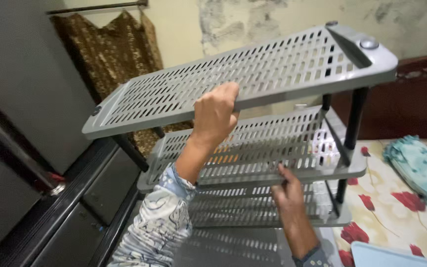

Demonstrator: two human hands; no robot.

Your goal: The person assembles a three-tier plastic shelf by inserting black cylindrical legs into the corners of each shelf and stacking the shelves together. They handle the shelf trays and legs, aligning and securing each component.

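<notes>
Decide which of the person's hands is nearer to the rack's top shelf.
Left. The left hand grips the front edge of the top shelf; the right hand holds the middle shelf, one tier below.

Brown patterned cloth (109, 54): hangs from a dark rail (97, 7) at 11 o'clock, against a cream wall.
Wall (253, 17): cream, plaster patchy and peeling at 12 to 1 o'clock.
Grey panel (25, 79): flat, at 9 to 10 o'clock, beside the cloth.
Dark framed furniture (70, 207): glossy black edges, at 7 to 8 o'clock.
Bedsheet (396, 217): cream with red flowers, at 4 o'clock.
Folded turquoise cloth (421, 165): lies on the bedsheet at 3 o'clock.
Pale blue flat object (386, 256): at 5 o'clock, partly cut off.
Dark red headboard (411, 94): at 2 to 3 o'clock.
</notes>
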